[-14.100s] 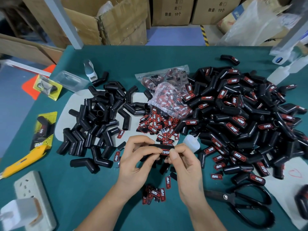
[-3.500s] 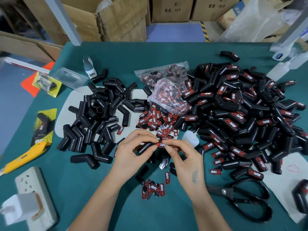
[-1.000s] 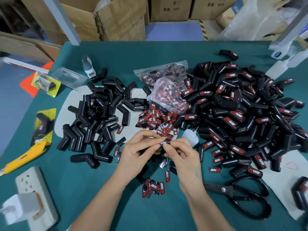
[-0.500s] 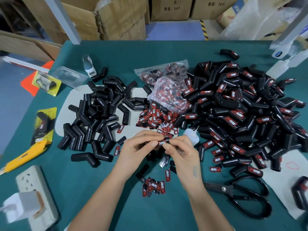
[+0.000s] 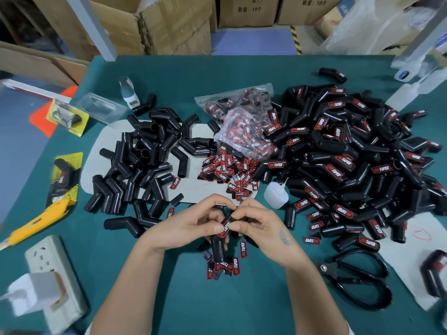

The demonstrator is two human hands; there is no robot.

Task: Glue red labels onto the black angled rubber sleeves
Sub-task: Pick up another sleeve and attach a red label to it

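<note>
Black rubber sleeve (image 5: 217, 245) with red label (image 5: 226, 227), pinched between left hand (image 5: 188, 226) and right hand (image 5: 263, 228) over desk (image 5: 217, 305).

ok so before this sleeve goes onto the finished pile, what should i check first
1. Red label sits on the black angled rubber sleeve: ok, both thumbs press on it.
2. Label edges fully bonded: cannot tell, thumbs cover part of it.
3. Left hand and right hand both hold the sleeve: ok.
4. Small white glue bottle within reach, upright beside the hands: ok.
5. Pile of labelled black sleeves lies to the right for the drop: ok.
6. Loose red labels ready below the hands for the next sleeve: ok.
</note>
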